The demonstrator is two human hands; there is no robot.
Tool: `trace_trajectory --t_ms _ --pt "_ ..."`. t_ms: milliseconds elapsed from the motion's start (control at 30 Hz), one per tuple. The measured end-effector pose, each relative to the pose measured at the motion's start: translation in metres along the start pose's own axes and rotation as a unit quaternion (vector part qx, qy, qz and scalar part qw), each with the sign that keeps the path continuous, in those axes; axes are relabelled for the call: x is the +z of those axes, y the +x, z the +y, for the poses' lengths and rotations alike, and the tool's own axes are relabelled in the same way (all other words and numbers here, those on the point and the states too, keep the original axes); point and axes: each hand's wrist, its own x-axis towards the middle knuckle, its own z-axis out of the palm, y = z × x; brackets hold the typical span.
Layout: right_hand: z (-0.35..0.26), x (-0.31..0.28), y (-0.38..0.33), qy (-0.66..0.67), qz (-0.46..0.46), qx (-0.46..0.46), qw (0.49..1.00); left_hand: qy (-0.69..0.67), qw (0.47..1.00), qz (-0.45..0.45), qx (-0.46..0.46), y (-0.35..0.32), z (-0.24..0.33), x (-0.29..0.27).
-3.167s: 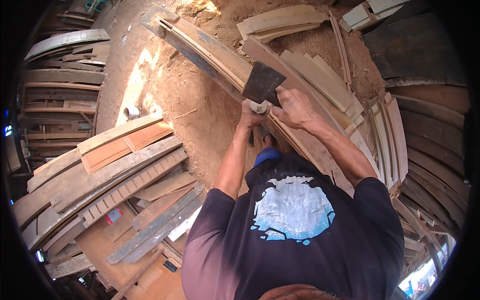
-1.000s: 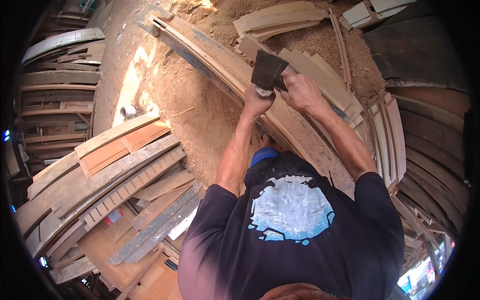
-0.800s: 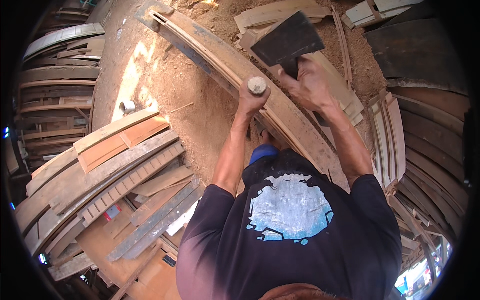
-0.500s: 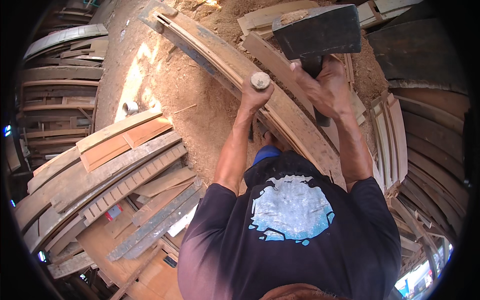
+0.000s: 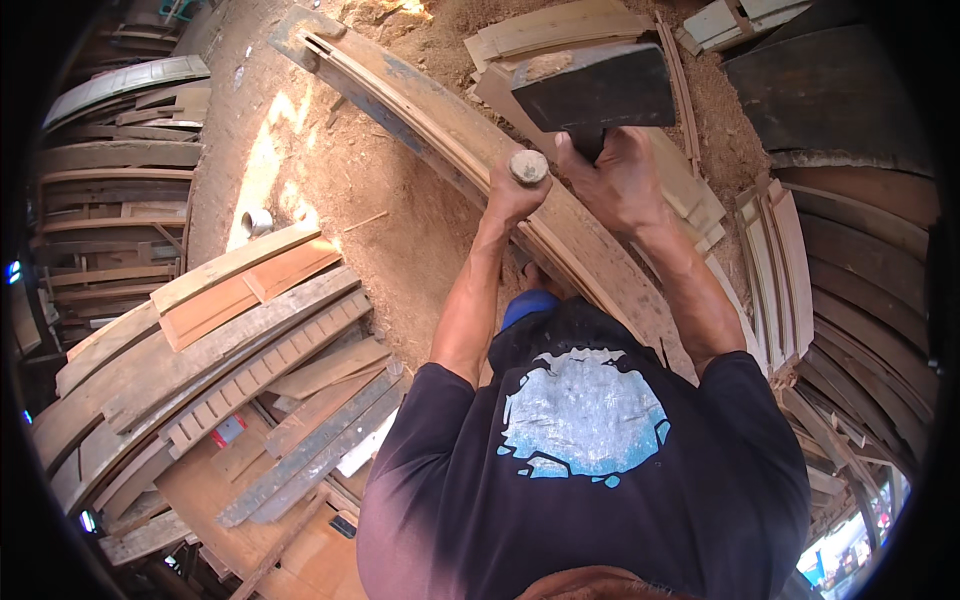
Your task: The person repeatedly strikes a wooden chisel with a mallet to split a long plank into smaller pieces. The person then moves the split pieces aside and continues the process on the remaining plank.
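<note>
Head view has the left hand (image 5: 517, 193) wrapped tight around a round-topped tool handle (image 5: 528, 167) near the centre of the frame, right hand (image 5: 620, 185) gripping a dark mallet (image 5: 598, 92) upper right of centre. Wood strip (image 5: 395, 105) runs diagonally from upper left; tool tip's hidden, so probably best to check its seat, then strike squarely, knuckles clear.

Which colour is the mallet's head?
The mallet's head is mostly black with a tan patch, best in the head view.
</note>
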Motion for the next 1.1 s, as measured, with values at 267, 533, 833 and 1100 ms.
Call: trace_trajectory --t_ms 267,533,833,1100 --pt "0.043 0.010 -0.015 -0.103 -0.122 0.070 0.985 0.072 0.992 0.020 0.099 -0.023 -0.003 -0.006" --pt "0.032 0.031 -0.025 -0.075 -0.082 -0.068 0.992 -0.064 0.987 0.022 0.146 -0.031 -0.005 -0.014" --pt "-0.023 0.005 -0.019 0.090 0.001 -0.038 0.995 -0.040 0.990 0.021 0.136 -0.059 -0.021 -0.022" --pt "0.039 0.042 -0.054 -0.209 -0.268 0.029 0.940 -0.056 0.986 0.010 0.157 -0.075 -0.048 -0.009"
